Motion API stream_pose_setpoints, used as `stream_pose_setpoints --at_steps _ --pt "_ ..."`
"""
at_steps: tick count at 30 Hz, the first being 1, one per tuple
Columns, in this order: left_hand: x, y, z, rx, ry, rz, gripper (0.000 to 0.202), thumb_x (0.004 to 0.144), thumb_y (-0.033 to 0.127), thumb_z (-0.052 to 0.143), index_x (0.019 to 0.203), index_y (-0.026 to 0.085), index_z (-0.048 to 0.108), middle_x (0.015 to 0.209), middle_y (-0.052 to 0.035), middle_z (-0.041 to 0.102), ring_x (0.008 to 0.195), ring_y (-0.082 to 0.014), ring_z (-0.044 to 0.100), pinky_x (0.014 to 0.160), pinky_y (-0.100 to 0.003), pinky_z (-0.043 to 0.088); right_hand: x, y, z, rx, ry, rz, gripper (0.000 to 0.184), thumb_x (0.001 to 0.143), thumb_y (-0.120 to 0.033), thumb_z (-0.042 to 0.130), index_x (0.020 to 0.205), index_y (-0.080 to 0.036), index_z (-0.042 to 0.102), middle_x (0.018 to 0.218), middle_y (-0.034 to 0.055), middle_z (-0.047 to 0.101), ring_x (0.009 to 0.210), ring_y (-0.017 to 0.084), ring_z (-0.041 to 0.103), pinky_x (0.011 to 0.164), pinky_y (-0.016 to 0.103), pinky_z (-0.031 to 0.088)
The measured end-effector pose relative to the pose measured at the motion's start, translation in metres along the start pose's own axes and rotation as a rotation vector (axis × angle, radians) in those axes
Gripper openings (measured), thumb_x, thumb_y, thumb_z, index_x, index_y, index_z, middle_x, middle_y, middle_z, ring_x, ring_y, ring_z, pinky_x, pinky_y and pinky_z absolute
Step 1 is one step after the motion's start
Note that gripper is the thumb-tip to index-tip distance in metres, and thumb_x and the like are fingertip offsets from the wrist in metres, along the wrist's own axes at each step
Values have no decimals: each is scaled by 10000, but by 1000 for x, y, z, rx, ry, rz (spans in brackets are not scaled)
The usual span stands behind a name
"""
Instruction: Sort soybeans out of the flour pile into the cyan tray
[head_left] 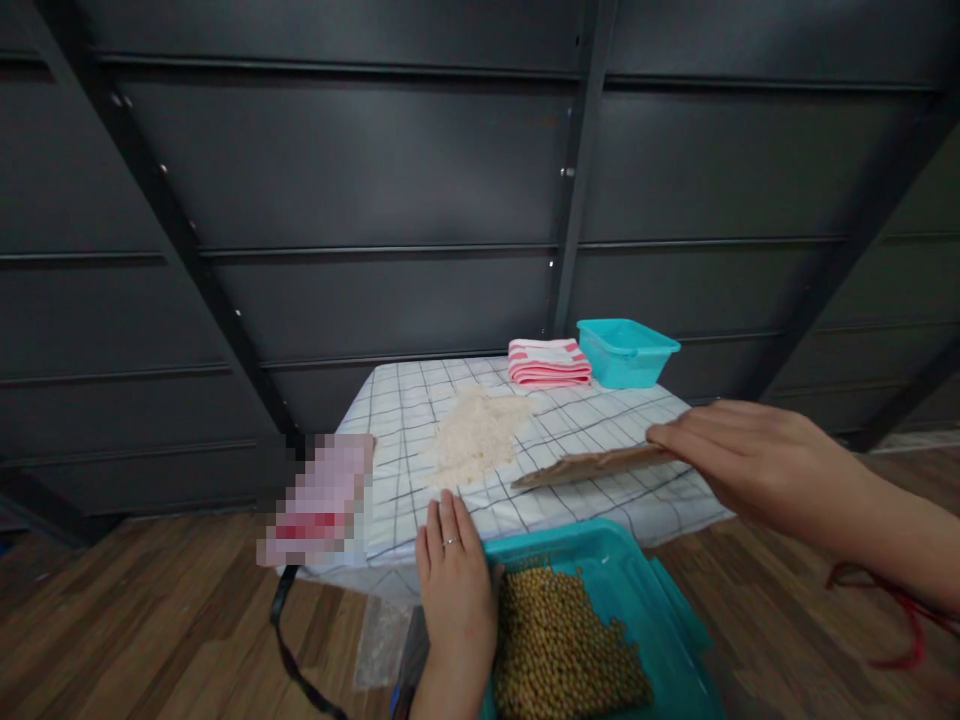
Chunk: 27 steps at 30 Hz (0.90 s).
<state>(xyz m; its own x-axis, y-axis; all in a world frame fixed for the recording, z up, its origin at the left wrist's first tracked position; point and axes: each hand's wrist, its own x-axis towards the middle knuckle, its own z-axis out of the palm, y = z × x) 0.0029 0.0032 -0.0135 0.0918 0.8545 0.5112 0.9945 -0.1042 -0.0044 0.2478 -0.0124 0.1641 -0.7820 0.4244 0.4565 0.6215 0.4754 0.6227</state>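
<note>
My left hand (452, 580) lies on the left rim of a teal tray (637, 590) that holds a heap of yellowish beans (559, 645); its fingers are stretched flat and close together, pointing away from me. My right hand (750, 460) grips one end of a flat brown cardboard strip (592, 466), held level just above a white checked cloth (420, 420). A pile of white rice (472, 435) sits on the cloth, left of the strip's free end.
At the cloth's far edge lie a folded pink-and-white striped towel (547, 362) and an empty teal tub (626, 352). A blurred pink object (319, 500) is at the cloth's left. A black strap (289, 640) trails over the wooden floor. Dark metal panels rise behind.
</note>
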Motion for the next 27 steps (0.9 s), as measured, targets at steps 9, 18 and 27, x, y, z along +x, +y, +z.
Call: stream_pose_setpoints --at_steps 9,18,27 --pt "-1 -2 7 -2 32 6 589 704 165 462 1277 78 360 1314 -172 441 1224 -286 370 952 -465 370 18 4 45 -68 -58 18 298 725 18 342 845 -148 558 708 41 615 634 148 548 600 269 384" --pt "-1 -3 7 -11 33 6 578 700 162 458 1266 74 376 1308 -171 449 1216 -287 377 953 -469 370 22 2 41 -74 -34 -27 286 734 22 336 837 -144 545 673 37 602 605 149 539 577 268 364" --pt "-1 -3 7 22 66 15 534 718 159 427 1243 59 407 1294 -166 466 1192 -287 408 932 -458 399 23 -2 42 -59 -70 -34 233 778 -19 363 831 -142 553 678 42 595 611 154 531 584 278 357"
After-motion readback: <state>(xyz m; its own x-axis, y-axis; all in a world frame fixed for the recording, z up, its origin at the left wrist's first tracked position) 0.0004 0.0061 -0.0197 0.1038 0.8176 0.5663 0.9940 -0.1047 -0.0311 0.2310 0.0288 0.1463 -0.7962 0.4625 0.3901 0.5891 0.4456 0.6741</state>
